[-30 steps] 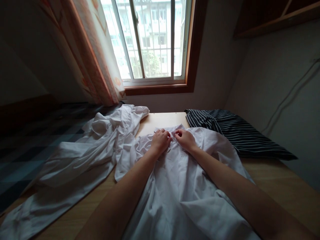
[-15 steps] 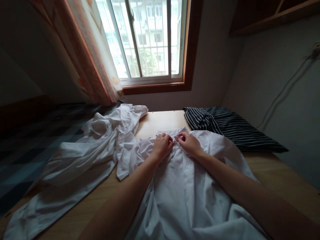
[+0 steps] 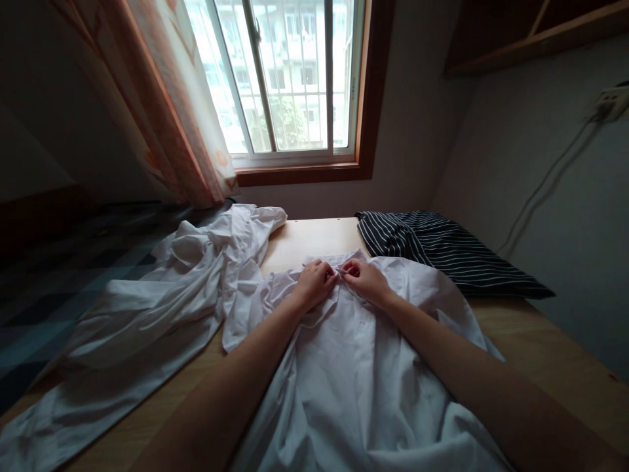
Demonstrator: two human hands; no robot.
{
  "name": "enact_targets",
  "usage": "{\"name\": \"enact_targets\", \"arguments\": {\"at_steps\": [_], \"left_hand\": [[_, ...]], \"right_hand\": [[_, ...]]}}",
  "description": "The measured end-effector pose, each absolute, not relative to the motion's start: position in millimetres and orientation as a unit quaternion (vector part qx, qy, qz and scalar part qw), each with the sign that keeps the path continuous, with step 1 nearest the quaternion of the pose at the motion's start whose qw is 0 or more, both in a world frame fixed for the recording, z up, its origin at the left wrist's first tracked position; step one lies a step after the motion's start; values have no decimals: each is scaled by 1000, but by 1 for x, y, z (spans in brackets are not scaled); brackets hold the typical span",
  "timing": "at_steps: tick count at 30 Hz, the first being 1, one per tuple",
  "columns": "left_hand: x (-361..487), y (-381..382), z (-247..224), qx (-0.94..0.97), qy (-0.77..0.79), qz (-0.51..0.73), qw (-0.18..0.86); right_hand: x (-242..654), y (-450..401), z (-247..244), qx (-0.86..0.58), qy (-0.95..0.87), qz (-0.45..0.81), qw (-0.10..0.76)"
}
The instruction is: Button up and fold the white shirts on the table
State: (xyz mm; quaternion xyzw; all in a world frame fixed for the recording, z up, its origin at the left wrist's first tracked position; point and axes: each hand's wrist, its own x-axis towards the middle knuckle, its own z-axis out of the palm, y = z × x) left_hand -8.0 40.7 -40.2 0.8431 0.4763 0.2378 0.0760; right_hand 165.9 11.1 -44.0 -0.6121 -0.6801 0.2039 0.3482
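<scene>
A white shirt (image 3: 344, 373) lies spread front up on the wooden table, its collar end toward the window. At the collar, my left hand (image 3: 315, 283) pinches the fabric from the left side. Close beside it my right hand (image 3: 364, 279) has thumb and fingers closed on the collar edge from the right. The fingertips of both hands almost meet at the top of the front placket. Whether a button sits between them is too small to tell.
Left of the shirt lies a second crumpled white garment (image 3: 196, 282). A black cloth with white stripes (image 3: 442, 252) rests at the back right of the wooden table (image 3: 314, 236). A checked cloth (image 3: 44, 308) covers the left side. A curtain (image 3: 167, 98) hangs by the window (image 3: 295, 78).
Both hands stay at the collar, their fingertips slightly closer together. The whole view has shifted a little, bringing more of the wall socket into sight on the right.
</scene>
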Motion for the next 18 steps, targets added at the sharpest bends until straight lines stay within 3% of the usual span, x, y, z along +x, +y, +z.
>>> {"name": "enact_targets", "arguments": {"at_steps": [15,18], "left_hand": [[-11,39,-40,853,451,247,94],[-11,38,-41,852,454,250,76]], "right_hand": [[169,33,-55,-514,-663,279,467],[167,24,-47,-536,-655,244,473]]}}
